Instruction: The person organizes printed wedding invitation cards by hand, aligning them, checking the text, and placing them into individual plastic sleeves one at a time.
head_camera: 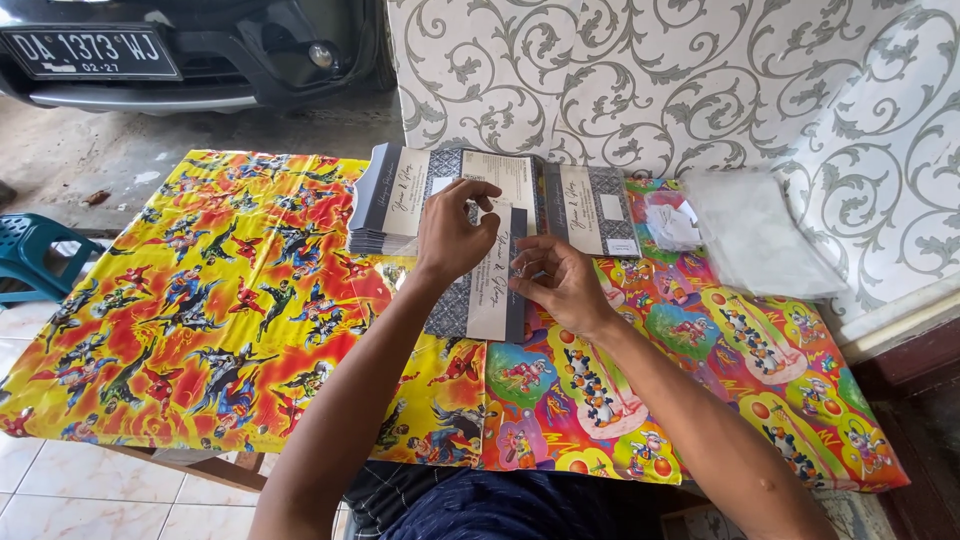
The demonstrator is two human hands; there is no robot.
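Left hand (452, 235) pinches card (478, 290) top. Right hand (560, 282) pinches its right edge. Stack (385, 205) at 10 o'clock, bags (755, 230) at 2 o'clock.

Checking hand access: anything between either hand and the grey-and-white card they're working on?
Nothing visible. The left hand rests its fingers on the top of the grey-and-white card, and the right hand touches its right edge. The card stacks lie behind it, the clear plastic sleeves off to the right.

Clear plastic sleeves (758, 232) lie stacked far right on the worktop (200, 300); a smaller clear packet (672, 222) sits just left; a black-and-white licence plate (90, 50) shows top left.
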